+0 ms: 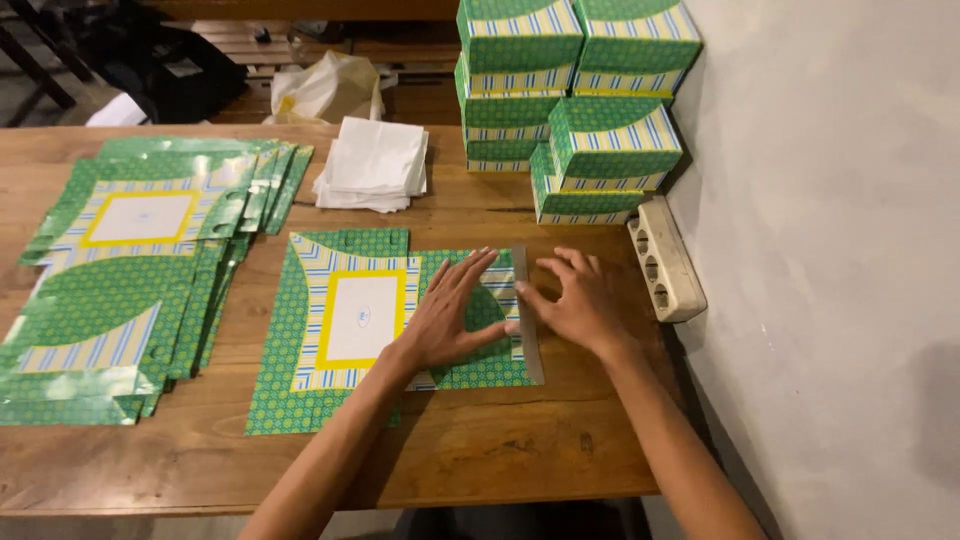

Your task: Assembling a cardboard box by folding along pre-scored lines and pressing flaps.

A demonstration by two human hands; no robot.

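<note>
Both the left hand (445,315) and right hand (575,300), open and flat, press the flat carton (360,320); the fold likely wants firm, even pressure along its edge.

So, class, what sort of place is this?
Likely a small box-folding workbench: a wooden table with a pile of flat sheets, folded boxes, and both hands pressing one sheet.
</note>
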